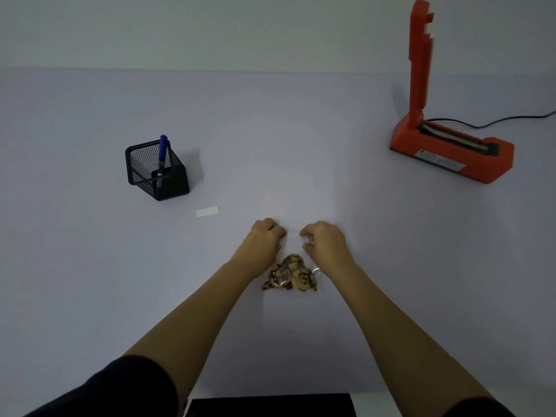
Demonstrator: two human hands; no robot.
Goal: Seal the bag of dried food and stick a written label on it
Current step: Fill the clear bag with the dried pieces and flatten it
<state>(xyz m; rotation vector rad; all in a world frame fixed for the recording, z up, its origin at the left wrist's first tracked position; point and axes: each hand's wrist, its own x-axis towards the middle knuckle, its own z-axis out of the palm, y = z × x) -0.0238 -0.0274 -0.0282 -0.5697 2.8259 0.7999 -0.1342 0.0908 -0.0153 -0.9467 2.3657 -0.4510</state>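
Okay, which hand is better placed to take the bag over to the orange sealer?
Right. The right hand pinches the top of the bag, and the sealer, arm raised, stands on that side. The left hand grips the bag too, but would likely have to reach across.

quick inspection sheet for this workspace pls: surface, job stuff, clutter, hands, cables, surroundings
surface: pale table, plain, no spills seen
job's things: clear bag with dried food lies flat in front of the person; white label lies flat to its left; blue pen stands in black mesh holder; orange sealer at far right, arm raised
clutter: nothing seen
hands: left hand and right hand, fingers curled, appear to pinch the bag's upper part
cables: black cable runs from the sealer off the right edge
surroundings: bare wall; dark object at the near edge
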